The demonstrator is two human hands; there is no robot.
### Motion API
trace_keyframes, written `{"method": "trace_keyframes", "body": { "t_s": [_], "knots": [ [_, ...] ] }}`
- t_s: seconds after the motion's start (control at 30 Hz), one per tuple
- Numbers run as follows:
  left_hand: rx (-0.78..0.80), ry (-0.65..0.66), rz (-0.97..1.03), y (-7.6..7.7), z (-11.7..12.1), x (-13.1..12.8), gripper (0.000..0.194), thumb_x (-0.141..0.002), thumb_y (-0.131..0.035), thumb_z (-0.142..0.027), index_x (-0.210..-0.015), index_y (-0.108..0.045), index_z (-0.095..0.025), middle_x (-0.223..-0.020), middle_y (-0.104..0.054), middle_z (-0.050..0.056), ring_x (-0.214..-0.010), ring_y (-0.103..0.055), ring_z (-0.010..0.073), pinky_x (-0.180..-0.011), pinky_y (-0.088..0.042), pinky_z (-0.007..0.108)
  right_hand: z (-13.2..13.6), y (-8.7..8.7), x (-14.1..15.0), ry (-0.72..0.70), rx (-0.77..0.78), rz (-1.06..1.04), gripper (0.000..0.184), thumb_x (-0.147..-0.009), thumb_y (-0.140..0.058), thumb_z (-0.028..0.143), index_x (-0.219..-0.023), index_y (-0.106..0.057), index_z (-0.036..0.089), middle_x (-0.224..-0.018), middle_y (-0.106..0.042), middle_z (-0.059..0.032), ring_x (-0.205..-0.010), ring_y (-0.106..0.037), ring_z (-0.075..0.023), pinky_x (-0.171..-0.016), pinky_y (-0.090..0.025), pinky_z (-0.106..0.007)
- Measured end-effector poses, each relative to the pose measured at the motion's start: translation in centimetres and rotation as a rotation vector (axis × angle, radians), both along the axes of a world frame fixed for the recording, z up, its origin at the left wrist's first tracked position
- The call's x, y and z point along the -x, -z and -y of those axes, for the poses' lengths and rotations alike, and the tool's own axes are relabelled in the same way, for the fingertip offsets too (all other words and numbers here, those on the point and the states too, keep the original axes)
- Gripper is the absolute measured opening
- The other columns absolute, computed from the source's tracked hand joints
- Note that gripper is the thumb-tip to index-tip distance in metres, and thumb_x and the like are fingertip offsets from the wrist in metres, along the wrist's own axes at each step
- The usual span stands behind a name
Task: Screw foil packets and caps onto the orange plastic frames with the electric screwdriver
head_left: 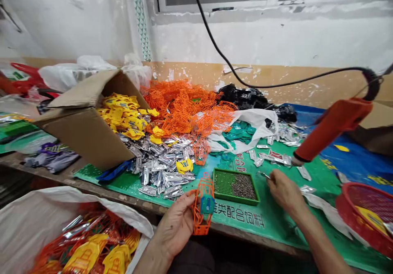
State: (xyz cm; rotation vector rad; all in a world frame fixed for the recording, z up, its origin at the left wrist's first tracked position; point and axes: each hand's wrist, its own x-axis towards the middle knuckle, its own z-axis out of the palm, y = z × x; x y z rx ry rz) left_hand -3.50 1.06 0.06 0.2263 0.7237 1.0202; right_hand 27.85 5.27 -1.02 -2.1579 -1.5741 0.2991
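Note:
My left hand (176,227) grips an orange openwork plastic frame (201,228) at the table's front edge, thumb on its left side. A teal plastic piece (207,204) sits in the frame's middle. Right of a green tray (219,198), my right hand (284,190) is low over the table with its fingers pinched together. A thin silver sliver shows at its fingertips; what it is, I cannot make out. Small dark metal parts (245,186), likely screws, fill the tray's right part. Above and right of this hand hangs a red-orange power screwdriver (334,129), tip down, touched by neither hand.
Silver strip pieces (162,176) lie heaped behind the left hand, beside a tipped cardboard box (82,135) with yellow pieces (123,110). Orange frames (181,102) pile up behind. A red basket (346,208) stands right; a white sack (129,212) is at lower left. A black cable (215,41) hangs overhead.

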Motion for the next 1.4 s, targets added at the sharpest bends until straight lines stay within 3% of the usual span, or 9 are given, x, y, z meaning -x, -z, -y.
{"method": "trace_keyframes", "body": {
  "t_s": [0.13, 0.2, 0.33, 0.43, 0.57, 0.77, 1.1, 1.23, 1.4],
  "knots": [
    [-0.033, -0.044, -0.098, -0.5, 0.3, -0.1, 0.03, -0.063, -0.085, -0.021, -0.089, -0.071, -0.013, -0.082, -0.075, 0.005, -0.07, -0.068, 0.0149, -0.07, -0.056, 0.027, 3.9, -1.9, 5.1, -0.147, -0.051, -0.295, 0.024, -0.086, -0.045, 0.043, -0.084, -0.053, 0.021, -0.079, -0.062, -0.0037, -0.07, -0.06, -0.017, -0.059, -0.048, -0.028],
    [-0.059, -0.045, -0.164, -0.6, 0.4, -0.5, 0.034, -0.059, -0.087, -0.024, -0.087, -0.071, -0.013, -0.077, -0.075, 0.004, -0.068, -0.067, 0.014, -0.067, -0.055, 0.024, 5.2, -3.0, 8.0, -0.412, 0.144, -0.85, 0.028, -0.079, -0.059, 0.047, -0.083, -0.056, 0.019, -0.078, -0.062, -0.0023, -0.065, -0.06, -0.0148, -0.056, -0.05, -0.027],
    [-0.172, 0.057, -0.261, -0.7, 0.7, -1.6, 0.031, -0.063, -0.085, -0.03, -0.086, -0.071, -0.013, -0.076, -0.074, 0.004, -0.065, -0.066, 0.0136, -0.063, -0.051, 0.022, 5.7, -3.8, 11.8, -0.563, 0.383, -1.2, 0.029, -0.068, -0.076, 0.039, -0.075, -0.059, 0.016, -0.059, -0.054, 0.0049, -0.045, -0.046, -0.0056, -0.044, -0.042, -0.019],
    [-0.26, 0.114, -0.288, -0.8, 1.1, -1.6, 0.025, -0.072, -0.078, -0.034, -0.084, -0.07, -0.013, -0.074, -0.072, 0.003, -0.063, -0.063, 0.0118, -0.062, -0.049, 0.021, 5.1, -3.5, 12.7, -0.57, 0.404, -1.24, 0.031, -0.066, -0.079, 0.039, -0.077, -0.06, 0.016, -0.058, -0.055, 0.0055, -0.044, -0.043, -0.004, -0.04, -0.037, -0.016],
    [-0.401, 0.193, -0.33, -1.2, 1.8, -1.0, 0.024, -0.086, -0.063, -0.035, -0.095, -0.071, -0.013, -0.089, -0.072, 0.006, -0.08, -0.064, 0.0161, -0.077, -0.049, 0.026, 5.0, -3.2, 13.1, -0.576, 0.364, -1.162, 0.024, -0.069, -0.077, 0.036, -0.071, -0.063, 0.016, -0.056, -0.051, 0.0063, -0.042, -0.039, -0.0022, -0.037, -0.03, -0.014],
    [-0.527, 0.274, -0.412, -1.5, 2.1, -1.1, 0.032, -0.078, -0.065, -0.011, -0.109, -0.068, -0.018, -0.103, -0.069, 0.004, -0.101, -0.061, 0.0208, -0.092, -0.045, 0.029, 5.8, -2.7, 13.7, -0.46, 0.239, -1.22, 0.03, -0.063, -0.081, 0.037, -0.077, -0.064, 0.017, -0.062, -0.055, 0.0051, -0.047, -0.043, -0.0044, -0.038, -0.037, -0.014],
    [-0.789, 0.27, -0.881, -2.0, 2.0, -1.7, 0.039, -0.078, -0.052, -0.004, -0.108, -0.072, -0.02, -0.098, -0.067, 0.005, -0.095, -0.061, 0.0209, -0.086, -0.046, 0.028, 7.1, -1.4, 14.4, -0.237, 0.024, -1.453, 0.035, -0.059, -0.085, 0.038, -0.081, -0.067, 0.018, -0.069, -0.061, 0.001, -0.052, -0.057, -0.0093, -0.05, -0.052, -0.023],
    [-0.907, 0.241, -1.004, -2.1, 2.2, -1.8, 0.042, -0.075, -0.052, 0.001, -0.106, -0.072, -0.021, -0.102, -0.07, 0.006, -0.097, -0.063, 0.0219, -0.089, -0.047, 0.029, 7.6, -1.0, 14.3, -0.319, -0.191, -1.293, 0.018, -0.065, -0.082, 0.034, -0.069, -0.072, 0.019, -0.078, -0.056, -0.0028, -0.068, -0.058, -0.0132, -0.056, -0.054, -0.024],
    [-1.108, 0.226, -1.078, -1.5, 2.2, -1.6, 0.047, -0.08, -0.05, 0.001, -0.115, -0.069, -0.023, -0.108, -0.069, 0.008, -0.102, -0.062, 0.0228, -0.093, -0.046, 0.033, 7.7, -0.7, 13.9, -0.374, -0.333, -1.159, 0.007, -0.071, -0.078, 0.028, -0.075, -0.076, 0.024, -0.082, -0.053, -0.0039, -0.074, -0.057, -0.0145, -0.058, -0.054, -0.023]
  ]
}}
